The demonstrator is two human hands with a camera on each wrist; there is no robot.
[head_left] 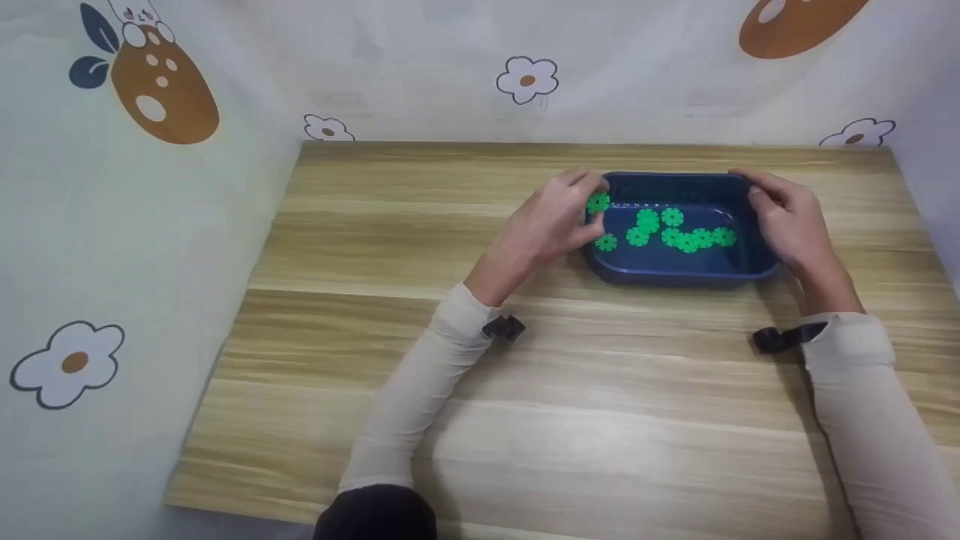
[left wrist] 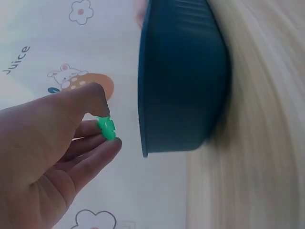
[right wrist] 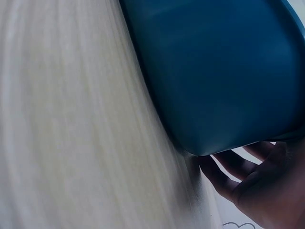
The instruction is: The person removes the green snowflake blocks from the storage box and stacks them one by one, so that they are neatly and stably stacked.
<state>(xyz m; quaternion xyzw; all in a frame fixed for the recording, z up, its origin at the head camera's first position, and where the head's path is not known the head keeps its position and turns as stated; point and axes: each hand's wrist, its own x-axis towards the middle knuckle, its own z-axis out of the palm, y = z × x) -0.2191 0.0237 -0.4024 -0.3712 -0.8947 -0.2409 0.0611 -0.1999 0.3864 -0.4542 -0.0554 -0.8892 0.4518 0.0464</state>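
Here, left hand: pinching one green disc between thumb and fingertips, the other fingers loosely bent; in the left wrist view the disc is held above the rim, with the hand a little apart from the wall.
Right hand: gripping the right end of the tub, thumb at the rim, fingers round the far corner and against the outside.
Tub: on the worktop, towards its far edge and right of the middle; whether its base lies quite flat cannot be told.
Loose discs: on the tub's floor, several overlapping in a row at the right, a few grouped near the middle.
Lone disc: by the left wall, below the left hand and apart from the group.
Drop risk: the pinch covers little of a thin disc; a slack or uneven squeeze could let it slip, inside or outside the tub, as it is so near the rim.
Knock risk: knuckles catching the left rim could jolt the tub.
Tilt risk: an uneven pull from the right hand could lift one end and slide the loose discs together.
Picking risk: overlapping discs could come up two at once.
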